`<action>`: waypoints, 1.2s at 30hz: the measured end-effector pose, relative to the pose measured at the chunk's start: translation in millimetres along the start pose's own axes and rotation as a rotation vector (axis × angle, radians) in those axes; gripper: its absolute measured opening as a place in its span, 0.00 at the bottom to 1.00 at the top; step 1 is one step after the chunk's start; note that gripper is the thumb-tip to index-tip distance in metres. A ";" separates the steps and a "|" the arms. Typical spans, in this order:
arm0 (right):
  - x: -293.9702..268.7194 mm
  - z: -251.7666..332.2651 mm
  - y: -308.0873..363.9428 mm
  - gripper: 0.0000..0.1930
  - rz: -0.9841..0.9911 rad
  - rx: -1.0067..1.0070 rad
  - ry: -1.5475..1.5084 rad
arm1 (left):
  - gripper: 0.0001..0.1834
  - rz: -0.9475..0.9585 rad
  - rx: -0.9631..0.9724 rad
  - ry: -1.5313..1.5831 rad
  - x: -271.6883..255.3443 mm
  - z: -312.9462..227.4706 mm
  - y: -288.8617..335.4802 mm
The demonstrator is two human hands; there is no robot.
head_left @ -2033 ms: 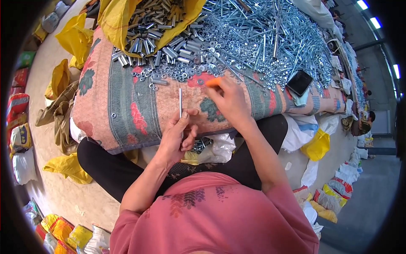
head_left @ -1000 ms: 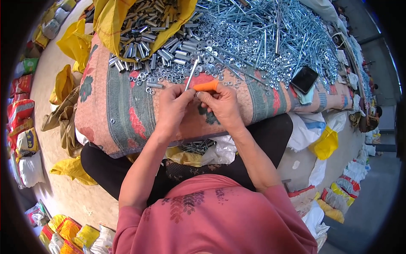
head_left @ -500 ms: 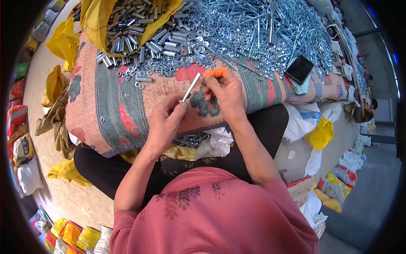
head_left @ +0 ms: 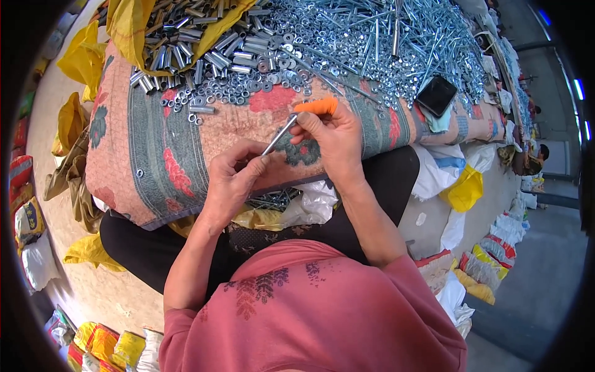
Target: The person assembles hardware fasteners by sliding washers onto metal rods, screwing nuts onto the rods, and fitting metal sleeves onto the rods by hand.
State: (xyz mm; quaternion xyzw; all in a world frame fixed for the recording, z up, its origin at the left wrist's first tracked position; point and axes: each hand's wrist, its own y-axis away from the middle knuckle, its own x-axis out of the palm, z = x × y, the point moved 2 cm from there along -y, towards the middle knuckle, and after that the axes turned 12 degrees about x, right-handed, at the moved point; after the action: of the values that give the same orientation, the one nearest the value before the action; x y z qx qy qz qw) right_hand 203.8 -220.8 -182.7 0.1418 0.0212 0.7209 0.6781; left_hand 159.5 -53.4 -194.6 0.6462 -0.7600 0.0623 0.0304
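Note:
My left hand [head_left: 234, 177] pinches the lower end of a slim silver metal rod [head_left: 281, 135], slanting up to the right. At its upper end is my right hand [head_left: 328, 133], an orange finger cover [head_left: 317, 106] on its index finger. Thumb and index finger are pressed together there; any small part between them is too small to make out. Both hands are above a patterned quilt [head_left: 232, 127]. Just beyond lie loose washers and nuts [head_left: 248, 90], metal tubes [head_left: 226, 53] partly in a yellow sack [head_left: 131, 31], and long bolts [head_left: 427, 37].
A black phone [head_left: 437, 96] lies on a pale cloth at the right of the hardware pile. White and yellow sacks [head_left: 462, 189] are beside my right knee. Filled bags [head_left: 105, 341] line the floor at lower left, and more bags [head_left: 496, 254] stand at the right.
My right finger and thumb have come onto the rod's upper end, which stood apart from them before. The rod now looks darker. The view has shifted slightly.

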 end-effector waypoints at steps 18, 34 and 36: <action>-74.2 30.6 -84.0 0.05 -0.588 -0.410 1.460 | 0.12 0.024 -0.064 0.254 -5.0 3.0 6.2; -8.8 37.7 -6.8 0.06 0.238 0.040 0.285 | 0.07 0.030 -0.144 0.236 -0.1 3.8 6.5; -9.9 31.1 -5.7 0.07 0.258 0.040 0.265 | 0.06 0.062 -0.165 0.258 -2.6 5.0 7.0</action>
State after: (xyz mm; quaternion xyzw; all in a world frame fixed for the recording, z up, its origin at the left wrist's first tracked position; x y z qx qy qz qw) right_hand 217.1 -235.0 -155.8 0.0606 0.1066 0.8137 0.5682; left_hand 153.2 -50.4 -200.3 0.6044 -0.7719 0.0830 0.1787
